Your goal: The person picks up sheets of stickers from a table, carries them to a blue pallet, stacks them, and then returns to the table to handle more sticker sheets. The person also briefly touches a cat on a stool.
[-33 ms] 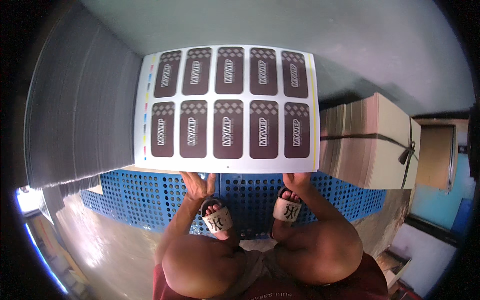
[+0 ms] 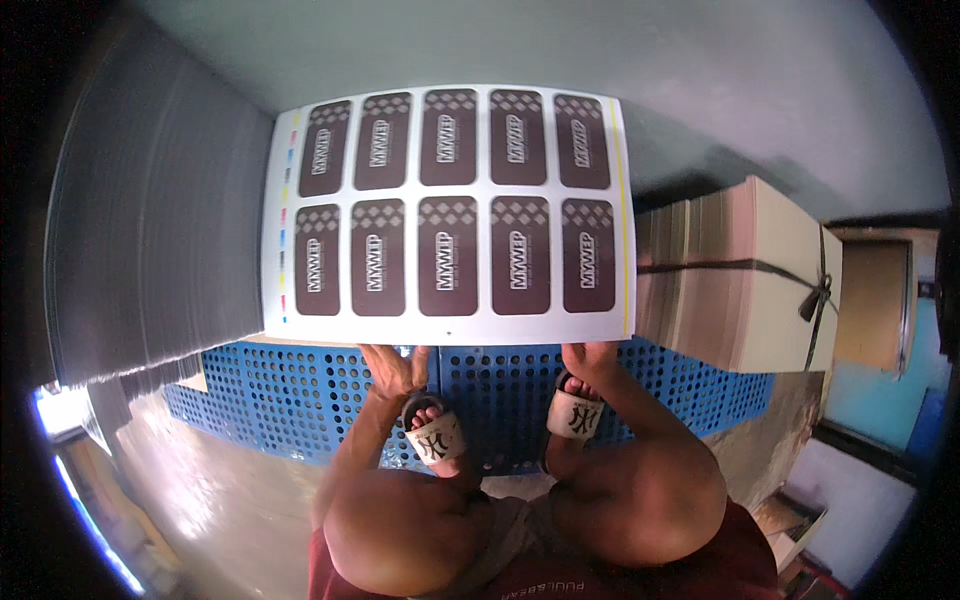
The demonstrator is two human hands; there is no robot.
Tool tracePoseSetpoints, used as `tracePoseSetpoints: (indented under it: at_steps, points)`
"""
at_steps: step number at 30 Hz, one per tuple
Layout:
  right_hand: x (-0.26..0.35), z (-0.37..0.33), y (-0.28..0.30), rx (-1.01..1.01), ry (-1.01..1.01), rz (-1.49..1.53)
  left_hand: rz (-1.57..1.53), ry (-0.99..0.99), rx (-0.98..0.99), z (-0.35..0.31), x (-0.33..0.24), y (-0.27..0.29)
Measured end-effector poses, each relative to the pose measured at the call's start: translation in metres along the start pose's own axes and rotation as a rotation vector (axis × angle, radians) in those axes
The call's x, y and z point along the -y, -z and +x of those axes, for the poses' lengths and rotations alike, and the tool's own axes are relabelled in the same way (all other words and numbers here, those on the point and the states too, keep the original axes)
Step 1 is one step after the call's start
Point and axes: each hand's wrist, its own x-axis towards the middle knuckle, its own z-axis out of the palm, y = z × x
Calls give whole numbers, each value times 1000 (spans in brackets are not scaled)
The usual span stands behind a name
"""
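Large white printed sheets lie with their near edge toward me. The top one carries two rows of dark brown rounded panels with a checkered pattern. My left hand meets the near edge left of the middle, its thumb side showing. Near the right corner, my right hand is at the same edge. The fingers of both hands run in under the sheets and are hidden, so their grip does not show. How thick the stack is cannot be seen from above.
A tall stack of grey sheets stands directly left. At right is a bundle of cream board tied with dark cord. Blue perforated pallets lie below, under my sandalled feet. A greenish-grey wall rises behind.
The view has shifted a little, so the sheets and neighbouring stacks appear slightly further left and up. Both hands keep their places at the near edge.
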Motion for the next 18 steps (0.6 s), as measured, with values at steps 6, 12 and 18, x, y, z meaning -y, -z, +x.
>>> tracePoseSetpoints:
  at_steps: [6,12,18]
  points:
    - [10,5,-6,-76,-111,228,263,-339,-13,24,-8,13]
    - [11,2,-5,-79,-219,386,448,-428,14,10,-2,-8]
    - [3,19,17,45,-159,433,273,-291,31,26,-16,-8]
